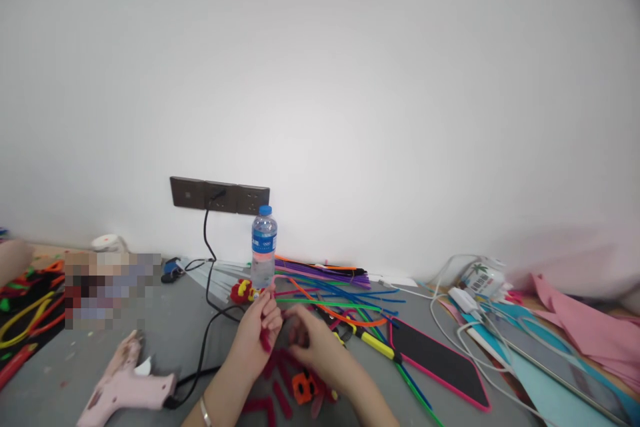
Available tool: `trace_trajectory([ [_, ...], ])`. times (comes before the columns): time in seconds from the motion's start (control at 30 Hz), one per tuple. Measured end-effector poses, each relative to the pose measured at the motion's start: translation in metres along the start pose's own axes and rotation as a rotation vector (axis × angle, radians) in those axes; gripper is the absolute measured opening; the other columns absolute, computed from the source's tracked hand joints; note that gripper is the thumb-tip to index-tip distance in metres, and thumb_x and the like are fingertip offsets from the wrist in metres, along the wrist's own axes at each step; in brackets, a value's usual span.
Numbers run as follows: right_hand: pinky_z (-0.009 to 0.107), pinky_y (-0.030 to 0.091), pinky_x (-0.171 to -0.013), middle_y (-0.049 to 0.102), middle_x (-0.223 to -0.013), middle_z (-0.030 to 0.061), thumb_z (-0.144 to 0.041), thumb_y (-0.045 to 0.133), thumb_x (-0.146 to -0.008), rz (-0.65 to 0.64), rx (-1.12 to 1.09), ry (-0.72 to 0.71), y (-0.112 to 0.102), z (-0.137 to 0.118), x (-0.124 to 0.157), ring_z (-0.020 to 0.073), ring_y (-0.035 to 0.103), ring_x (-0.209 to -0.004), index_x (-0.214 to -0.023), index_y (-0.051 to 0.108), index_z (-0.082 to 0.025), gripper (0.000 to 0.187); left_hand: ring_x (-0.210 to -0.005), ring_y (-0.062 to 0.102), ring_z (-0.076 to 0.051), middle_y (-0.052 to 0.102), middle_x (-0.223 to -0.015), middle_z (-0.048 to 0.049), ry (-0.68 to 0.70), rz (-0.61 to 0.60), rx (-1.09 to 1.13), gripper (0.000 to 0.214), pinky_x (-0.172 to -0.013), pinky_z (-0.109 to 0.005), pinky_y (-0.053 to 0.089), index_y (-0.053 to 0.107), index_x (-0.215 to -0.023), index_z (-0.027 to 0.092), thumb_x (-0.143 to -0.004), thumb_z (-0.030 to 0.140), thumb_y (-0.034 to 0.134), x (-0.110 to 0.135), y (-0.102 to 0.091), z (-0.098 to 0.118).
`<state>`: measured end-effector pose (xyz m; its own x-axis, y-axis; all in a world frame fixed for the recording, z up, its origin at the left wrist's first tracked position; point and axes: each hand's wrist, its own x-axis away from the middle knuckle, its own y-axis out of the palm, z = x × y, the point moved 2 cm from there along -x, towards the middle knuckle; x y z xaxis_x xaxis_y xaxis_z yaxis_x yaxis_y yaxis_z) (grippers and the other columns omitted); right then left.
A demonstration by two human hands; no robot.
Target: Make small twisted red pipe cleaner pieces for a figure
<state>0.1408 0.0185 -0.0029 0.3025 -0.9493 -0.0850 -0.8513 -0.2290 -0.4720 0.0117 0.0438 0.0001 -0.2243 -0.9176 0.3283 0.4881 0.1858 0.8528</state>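
Note:
My left hand is closed, its fingers pinched together around a dark red pipe cleaner whose end shows below the fingers. Close beside it on the right, my right hand has bent fingers with the thumb apart, and I see nothing held between them. Under the hands lie several dark red fuzzy pieces and an orange fuzzy piece with dark spots. A red and yellow fuzzy figure sits just beyond my left hand.
A water bottle stands by the wall. Loose pipe cleaners spread behind my hands. A pink glue gun with a black cord lies left. To the right are a yellow-handled tool, a pink-edged black tablet and white cables.

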Motion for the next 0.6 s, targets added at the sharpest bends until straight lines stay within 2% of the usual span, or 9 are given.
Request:
trace_trajectory([
  [0.07,0.019,0.032,-0.053,0.056,-0.067,-0.0057,0.003,0.051,-0.056,-0.067,0.121,0.021,0.004,0.002,0.004,0.0111,0.049,-0.058,-0.085,0.054,-0.021,0.037,-0.027,0.026,-0.002,0.025,-0.044,0.0128,-0.071,-0.044,-0.024,0.026,-0.029,-0.013,0.019,0.056,-0.086,0.014,-0.100,0.018,0.035,0.002,0.001,0.001],
  [0.17,0.020,0.031,-0.052,0.053,-0.062,-0.0061,0.003,0.048,-0.057,-0.031,0.178,0.023,0.006,0.001,0.003,0.0111,0.047,-0.056,-0.081,0.054,-0.020,0.034,-0.027,0.021,-0.002,0.022,-0.045,0.0133,-0.087,-0.056,-0.073,0.028,-0.030,-0.014,0.014,0.057,-0.088,0.015,-0.101,0.027,0.036,0.005,0.002,0.003],
  [0.3,0.020,0.035,-0.053,0.050,-0.061,-0.0081,0.002,0.048,-0.057,0.098,-0.051,0.071,-0.001,0.006,-0.005,0.0107,0.047,-0.053,-0.088,0.055,-0.020,0.038,-0.028,0.019,-0.001,0.024,-0.043,0.0128,-0.060,-0.059,-0.137,0.032,-0.032,-0.014,0.011,0.056,-0.080,0.014,-0.101,0.030,0.036,0.005,0.001,0.002],
  [0.4,0.022,0.038,-0.056,0.052,-0.062,-0.0072,-0.002,0.050,-0.060,0.106,-0.159,0.071,-0.004,0.011,-0.008,0.0120,0.050,-0.056,-0.091,0.056,-0.019,0.037,-0.028,0.017,-0.001,0.025,-0.042,0.0128,-0.049,-0.078,-0.213,0.030,-0.032,-0.013,0.011,0.057,-0.079,0.014,-0.099,0.031,0.041,0.005,0.000,0.001],
  [0.6,0.024,0.038,-0.059,0.056,-0.071,-0.0022,-0.006,0.051,-0.067,0.031,0.099,-0.001,0.004,0.005,-0.002,0.0146,0.051,-0.063,-0.083,0.057,-0.019,0.021,-0.028,0.018,-0.001,0.027,-0.041,0.0121,-0.034,-0.084,-0.176,0.033,-0.031,-0.013,0.013,0.056,-0.077,0.014,-0.100,0.029,0.038,0.006,0.003,0.003],
])
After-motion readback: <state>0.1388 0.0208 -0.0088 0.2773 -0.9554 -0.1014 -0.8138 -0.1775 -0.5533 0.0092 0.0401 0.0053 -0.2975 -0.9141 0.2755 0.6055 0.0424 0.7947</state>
